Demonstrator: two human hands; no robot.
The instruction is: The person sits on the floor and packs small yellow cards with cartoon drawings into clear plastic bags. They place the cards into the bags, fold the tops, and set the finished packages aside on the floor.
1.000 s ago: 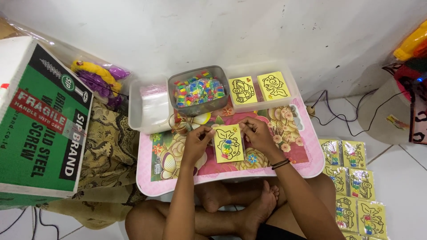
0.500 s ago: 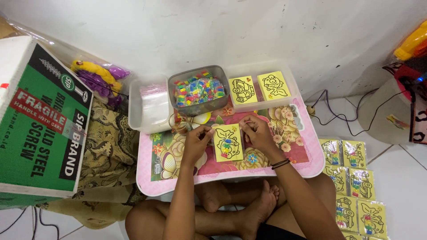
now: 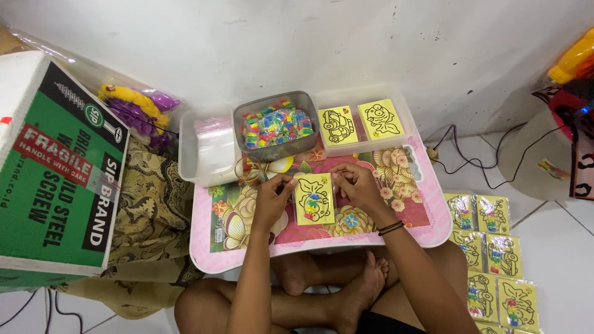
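Fingers of both hands pinch the top edge of the yellow card (image 3: 314,198) on the pink table (image 3: 247,256): left hand (image 3: 272,199) at its left corner, right hand (image 3: 354,184) at its right. I see the card's long axis running away from me. Two more cards (image 3: 359,122) sit in the tray beyond; a green-and-white box (image 3: 49,179) stands left.

Our arms are bare, with no sleeves showing. A thin dark band circles the wrist of our right hand (image 3: 359,185), our left hand (image 3: 272,196) wears nothing, and our feet are bare.
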